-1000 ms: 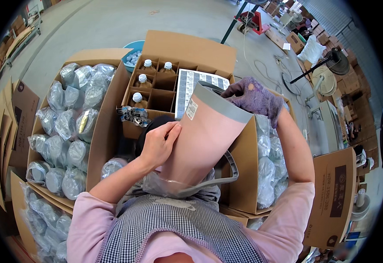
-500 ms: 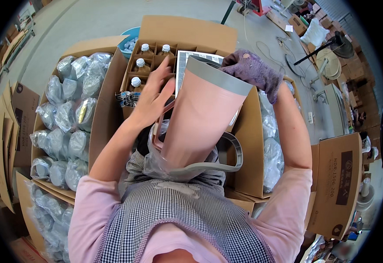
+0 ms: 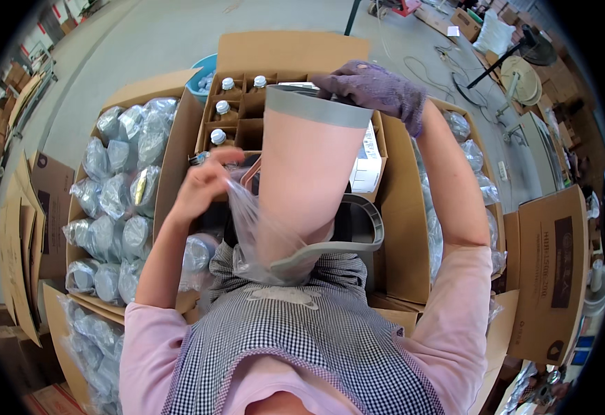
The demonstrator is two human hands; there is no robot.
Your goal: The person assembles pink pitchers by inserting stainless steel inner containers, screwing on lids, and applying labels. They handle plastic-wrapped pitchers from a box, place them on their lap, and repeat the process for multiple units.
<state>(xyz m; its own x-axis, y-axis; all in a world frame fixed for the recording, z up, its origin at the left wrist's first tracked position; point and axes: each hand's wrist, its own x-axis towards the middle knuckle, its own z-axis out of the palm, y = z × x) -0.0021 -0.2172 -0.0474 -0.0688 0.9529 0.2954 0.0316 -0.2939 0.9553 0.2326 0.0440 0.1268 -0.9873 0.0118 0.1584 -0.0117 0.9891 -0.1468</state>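
Note:
A large pink tumbler (image 3: 309,166) with a grey rim stands tilted in front of my lap. My right hand (image 3: 378,93), in a worn purple glove, grips it by the rim; the fingertips are partly hidden inside. My bare left hand (image 3: 209,181) pinches the edge of a clear plastic bag (image 3: 243,221) and draws it out to the left. The bag lies around the tumbler's lower part. Left of the body, part of a pink handle shows. A grey loop-shaped piece (image 3: 368,228) curves around the bottom; I cannot tell how it is joined.
At my left, a carton (image 3: 167,159) holds several bagged items. Ahead, a divided carton (image 3: 292,45) holds white-capped bottles (image 3: 223,109). Another carton (image 3: 402,221) of wrapped pieces stands at right, with a brown box (image 3: 548,277) beyond. A blue basin (image 3: 202,76) sits behind.
My left hand has moved down and left and taken hold of the bag, which is now stretched. The tumbler has swung more upright, and my right hand has shifted left with it.

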